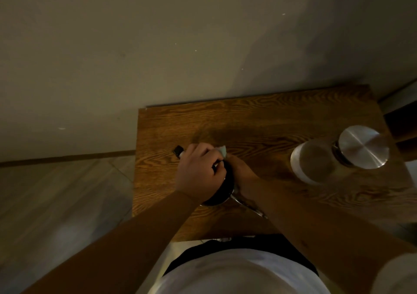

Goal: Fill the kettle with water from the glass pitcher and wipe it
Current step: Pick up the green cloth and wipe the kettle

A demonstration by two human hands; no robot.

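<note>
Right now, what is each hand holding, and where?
Left hand grips the kettle by its top handle; right hand presses a pale cloth against its side.

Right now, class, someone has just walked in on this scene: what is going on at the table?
A person stands at a wooden table working on a dark kettle. The left hand grips the kettle from above, steadying it. The right hand holds a pale cloth against the kettle's far side, apparently wiping. To the right stand a glass pitcher and, beside it, a container with a round metal lid; neither is being touched. How full the kettle is cannot be seen.
</note>
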